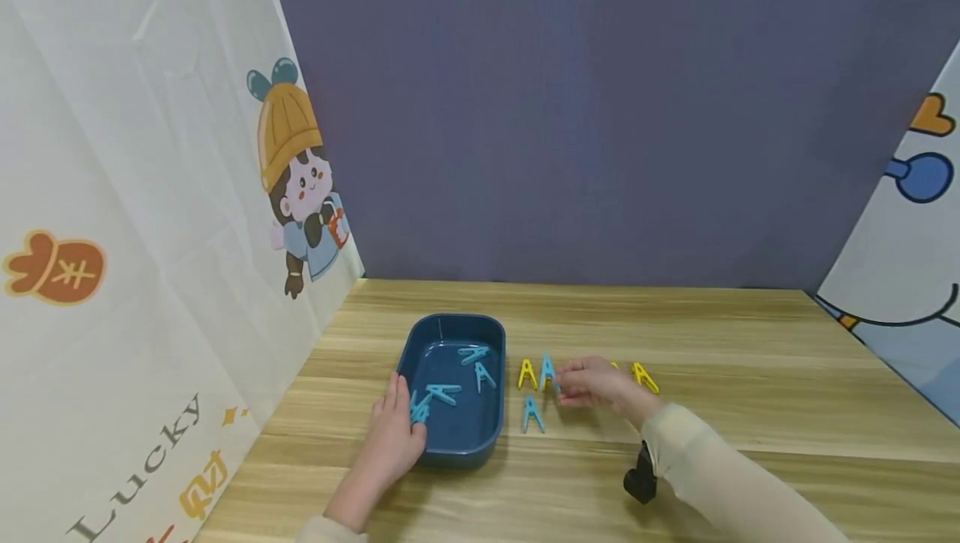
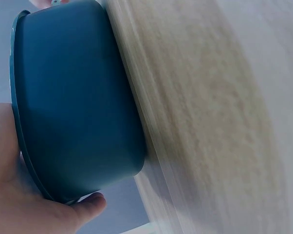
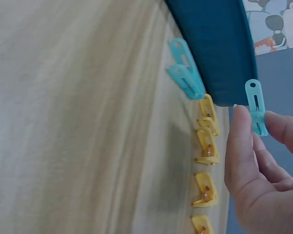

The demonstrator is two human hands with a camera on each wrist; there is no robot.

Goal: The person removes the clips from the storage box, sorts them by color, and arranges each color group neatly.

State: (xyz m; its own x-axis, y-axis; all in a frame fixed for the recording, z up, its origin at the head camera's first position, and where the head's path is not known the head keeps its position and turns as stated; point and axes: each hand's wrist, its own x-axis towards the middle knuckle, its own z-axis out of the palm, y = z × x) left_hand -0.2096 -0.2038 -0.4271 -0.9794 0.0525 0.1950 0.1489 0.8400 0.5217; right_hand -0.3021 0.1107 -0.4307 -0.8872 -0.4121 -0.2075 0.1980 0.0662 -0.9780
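My right hand (image 1: 596,383) pinches a light-blue clothespin (image 3: 256,108) between thumb and fingertips, just right of a dark blue plastic basin (image 1: 480,453). With its fingers along the basin's left rim, my left hand (image 1: 393,430) grips the near left corner; the left wrist view shows the thumb (image 2: 90,207) against the outer wall. Several light-blue clothespins (image 1: 443,394) lie inside the basin. On the table to its right is another light-blue clothespin (image 1: 532,415). Behind it runs a row of yellow clothespins (image 3: 205,189), partly hidden by my right hand in the head view.
The wood-grain table (image 1: 720,326) ends at a dark grey-blue panel (image 1: 585,109). A white printed sheet (image 1: 172,193) slopes along the left, and another printed sheet (image 1: 900,251) stands at right. A black device (image 1: 641,476) shows beneath my right wrist.
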